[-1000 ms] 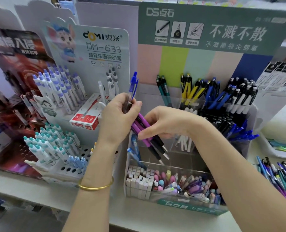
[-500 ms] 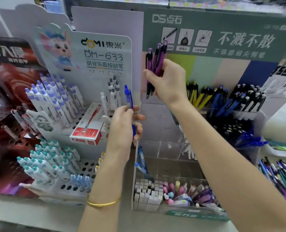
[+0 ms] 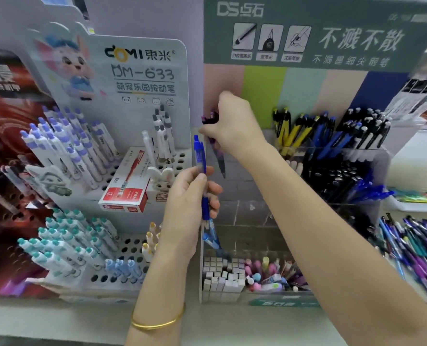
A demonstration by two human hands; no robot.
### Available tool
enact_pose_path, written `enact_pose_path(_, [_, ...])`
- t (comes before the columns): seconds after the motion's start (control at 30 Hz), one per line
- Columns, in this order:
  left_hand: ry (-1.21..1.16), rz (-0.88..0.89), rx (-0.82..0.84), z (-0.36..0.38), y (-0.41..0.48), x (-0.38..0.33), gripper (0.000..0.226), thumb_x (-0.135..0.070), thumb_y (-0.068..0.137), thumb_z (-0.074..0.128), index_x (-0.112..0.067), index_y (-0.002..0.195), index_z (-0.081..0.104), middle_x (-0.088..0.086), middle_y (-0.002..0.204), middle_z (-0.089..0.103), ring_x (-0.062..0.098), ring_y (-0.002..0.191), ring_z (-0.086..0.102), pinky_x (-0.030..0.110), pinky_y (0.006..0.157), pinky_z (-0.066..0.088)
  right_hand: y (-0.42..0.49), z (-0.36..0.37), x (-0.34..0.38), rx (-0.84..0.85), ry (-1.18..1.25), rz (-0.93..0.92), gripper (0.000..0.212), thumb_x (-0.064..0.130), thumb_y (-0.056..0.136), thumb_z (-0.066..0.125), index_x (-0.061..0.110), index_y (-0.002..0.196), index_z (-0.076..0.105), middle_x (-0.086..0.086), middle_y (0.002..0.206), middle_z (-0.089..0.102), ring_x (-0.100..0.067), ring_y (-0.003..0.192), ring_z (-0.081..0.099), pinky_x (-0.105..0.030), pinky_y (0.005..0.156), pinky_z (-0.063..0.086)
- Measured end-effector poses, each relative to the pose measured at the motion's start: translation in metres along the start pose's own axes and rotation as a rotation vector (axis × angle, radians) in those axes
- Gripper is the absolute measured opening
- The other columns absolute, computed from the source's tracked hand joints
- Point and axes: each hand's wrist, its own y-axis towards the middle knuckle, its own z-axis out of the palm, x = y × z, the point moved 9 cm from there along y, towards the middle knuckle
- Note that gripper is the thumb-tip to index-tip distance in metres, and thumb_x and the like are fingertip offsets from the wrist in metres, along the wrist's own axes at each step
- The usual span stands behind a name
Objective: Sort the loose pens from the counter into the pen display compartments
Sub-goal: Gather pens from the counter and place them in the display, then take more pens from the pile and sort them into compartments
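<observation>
Purple pens [image 3: 213,120], bunched in the right hand's [image 3: 233,124] curled grip, point tip-down at the display's far-left compartment [image 3: 235,188], the left hand [image 3: 191,196] pinches one blue pen [image 3: 200,156] upright, and a big loose heap [image 3: 417,248] on the counter [image 3: 57,318] awaits sorting.

Left hand [image 3: 190,193] grips upright blue pen [image 3: 200,161]; right hand [image 3: 235,121] holds purple pens [image 3: 217,151] tips-down over clear display's [image 3: 252,213] leftmost top compartment.
</observation>
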Motion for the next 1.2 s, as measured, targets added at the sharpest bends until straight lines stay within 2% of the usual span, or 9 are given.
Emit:
enact_pose_path(0.13, [-0.031, 0.025, 0.062, 0.016, -0.008, 0.002, 0.022, -0.011, 0.103, 0.036, -0.013, 0.108, 0.057, 0.001, 0.067, 0.059, 0.012, 0.051, 0.047, 0.022, 0.043, 0.041, -0.037, -0.036, -0.003, -0.125, 0.35, -0.059, 0.018, 0.002, 0.091, 0.056, 0.003, 0.108, 0.051, -0.009, 0.091, 0.055, -0.03, 0.075, 0.066, -0.037, 0.06, 0.058])
enact_pose_path(0.23, [0.109, 0.04, 0.231, 0.048, -0.021, 0.006, 0.023, -0.011, 0.102, 0.038, -0.017, 0.108, 0.06, 0.0, 0.067, 0.061, 0.014, 0.052, 0.047, 0.025, 0.048, 0.04, -0.089, -0.053, -0.03, -0.079, 0.572, -0.014, 0.01, 0.016, 0.095, 0.057, 0.008, 0.1, 0.061, -0.012, 0.085, 0.063, -0.015, 0.063, 0.065, -0.024, 0.045, 0.05])
enact_pose_path(0.37, [0.317, 0.071, 0.495, 0.108, -0.042, 0.023, 0.022, -0.009, 0.101, 0.042, -0.018, 0.1, 0.062, -0.001, 0.071, 0.062, 0.012, 0.055, 0.048, 0.024, 0.052, 0.042, -0.141, -0.077, -0.09, -0.048, 0.46, 0.089, 0.02, 0.026, 0.086, 0.068, 0.022, 0.105, 0.068, 0.006, 0.08, 0.064, -0.009, 0.073, 0.062, -0.017, 0.058, 0.046])
enact_pose_path(0.47, [0.352, 0.012, 0.571, 0.143, -0.05, 0.041, 0.02, -0.011, 0.101, 0.045, -0.02, 0.101, 0.063, -0.001, 0.075, 0.065, 0.01, 0.059, 0.053, 0.025, 0.056, 0.047, -0.16, -0.103, -0.124, -0.054, 0.442, 0.129, 0.014, 0.017, 0.086, 0.068, 0.02, 0.099, 0.067, 0.008, 0.069, 0.061, -0.007, 0.061, 0.059, -0.012, 0.052, 0.04])
enact_pose_path(0.57, [0.329, -0.123, 0.547, 0.162, -0.05, 0.065, 0.021, -0.015, 0.1, 0.046, -0.023, 0.117, 0.057, 0.002, 0.091, 0.069, 0.011, 0.067, 0.063, 0.029, 0.064, 0.055, -0.171, -0.164, -0.165, -0.389, 0.508, 0.2, 0.01, 0.009, 0.088, 0.064, 0.017, 0.084, 0.061, 0.002, 0.058, 0.055, -0.009, 0.044, 0.049, -0.019, 0.044, 0.04])
enact_pose_path(0.67, [0.343, -0.182, 0.46, 0.166, -0.045, 0.081, 0.024, -0.017, 0.1, 0.047, -0.022, 0.123, 0.052, 0.004, 0.098, 0.069, 0.012, 0.068, 0.066, 0.028, 0.061, 0.056, -0.176, -0.213, -0.195, -0.664, 0.234, 0.169, 0.017, 0.017, 0.086, 0.065, 0.027, 0.078, 0.054, 0.003, 0.067, 0.056, -0.019, 0.057, 0.054, -0.028, 0.058, 0.044])
enact_pose_path(0.8, [0.306, -0.201, 0.442, 0.18, -0.049, 0.088, 0.021, -0.014, 0.101, 0.046, -0.019, 0.119, 0.056, 0.008, 0.095, 0.071, 0.011, 0.065, 0.065, 0.026, 0.058, 0.055, -0.158, -0.191, -0.205, -0.568, 0.016, 0.09, 0.019, 0.011, 0.084, 0.067, 0.017, 0.091, 0.05, 0.012, 0.072, 0.046, -0.019, 0.069, 0.049, -0.032, 0.067, 0.042])
enact_pose_path(0.93, [0.285, -0.216, 0.452, 0.194, -0.051, 0.091, 0.019, -0.014, 0.102, 0.045, -0.019, 0.116, 0.057, 0.01, 0.094, 0.07, 0.012, 0.065, 0.064, 0.027, 0.058, 0.055, -0.154, -0.165, -0.203, -0.593, -0.147, -0.026, 0.027, 0.012, 0.08, 0.074, 0.002, 0.094, 0.053, 0.002, 0.069, 0.05, -0.016, 0.061, 0.044, -0.02, 0.059, 0.031])
enact_pose_path(1.2, [0.28, -0.284, 0.525, 0.217, -0.063, 0.111, 0.019, -0.011, 0.101, 0.044, -0.014, 0.112, 0.059, 0.011, 0.09, 0.07, 0.015, 0.065, 0.063, 0.029, 0.056, 0.054, -0.156, -0.151, -0.205, -0.578, -0.531, -0.135, 0.032, 0.033, 0.088, 0.05, 0.017, 0.105, 0.072, -0.009, 0.092, 0.059, -0.03, 0.078, 0.054, -0.03, 0.054, 0.042])
